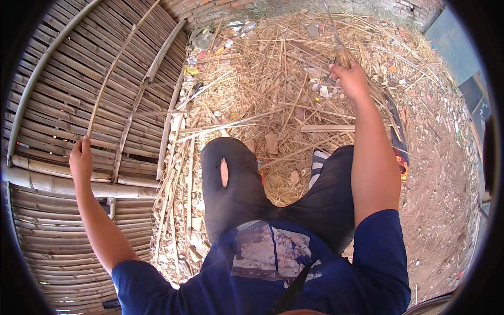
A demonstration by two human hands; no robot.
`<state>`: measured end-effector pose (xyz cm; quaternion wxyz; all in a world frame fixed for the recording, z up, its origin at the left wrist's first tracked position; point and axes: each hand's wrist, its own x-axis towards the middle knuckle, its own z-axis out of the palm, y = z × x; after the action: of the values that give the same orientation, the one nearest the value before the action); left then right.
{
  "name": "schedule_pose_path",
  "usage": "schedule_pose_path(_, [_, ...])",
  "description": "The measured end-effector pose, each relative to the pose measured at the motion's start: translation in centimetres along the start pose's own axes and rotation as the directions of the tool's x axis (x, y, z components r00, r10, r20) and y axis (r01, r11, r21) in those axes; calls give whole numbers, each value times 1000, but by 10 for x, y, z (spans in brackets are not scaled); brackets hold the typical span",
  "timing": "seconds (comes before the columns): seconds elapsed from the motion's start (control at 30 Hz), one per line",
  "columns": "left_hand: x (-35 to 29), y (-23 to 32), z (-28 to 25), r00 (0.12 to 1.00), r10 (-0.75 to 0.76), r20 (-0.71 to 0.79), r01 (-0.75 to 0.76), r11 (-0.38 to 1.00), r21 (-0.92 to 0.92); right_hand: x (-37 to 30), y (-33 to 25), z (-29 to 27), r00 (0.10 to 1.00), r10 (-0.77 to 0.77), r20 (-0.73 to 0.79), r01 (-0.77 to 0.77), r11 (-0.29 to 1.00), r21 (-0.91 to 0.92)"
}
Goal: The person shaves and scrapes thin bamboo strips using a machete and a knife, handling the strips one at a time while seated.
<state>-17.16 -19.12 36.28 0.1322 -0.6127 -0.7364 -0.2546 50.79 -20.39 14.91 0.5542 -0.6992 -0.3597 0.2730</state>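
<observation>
My left hand (81, 158), out at the left, is closed on the lower end of a long thin bamboo strip (108, 71). The strip slants up and to the right, past the top edge of the view. At the upper right my right hand (352, 80) grips the wooden handle (342, 55) of a knife. Its narrow metal blade (332, 23) points up and away from me, and its tip is out of view. The knife and the strip are well apart.
A bamboo slat wall (58, 105) with crosswise poles stands at the left. Bamboo shavings and split pieces (273, 79) cover the ground ahead, with a flat strip (328, 128) near my knees. Bare dirt (436, 210) lies at the right, a brick wall (210, 11) at the back.
</observation>
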Motion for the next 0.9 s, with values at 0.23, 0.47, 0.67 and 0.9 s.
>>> schedule_pose_path(0.23, [-87, 67, -3, 942, 333, -48, -322, 933, 159, -7, 0, -21, 998, -49, 35, 50, 998, -34])
schedule_pose_path(0.47, [-141, 91, 28, 844, 537, -20, -536, 844, 31, -34, -24, -2, 966, -90, 244, 77, 995, 64])
schedule_pose_path(0.67, [-153, 86, 65, 788, 615, -14, -615, 786, -66, -32, -35, 37, 989, -114, 94, 93, 975, 202])
schedule_pose_path(0.9, [-146, 73, 121, 771, 637, -29, -626, 748, -218, -11, -43, 62, 986, 25, -167, 43, 920, 389])
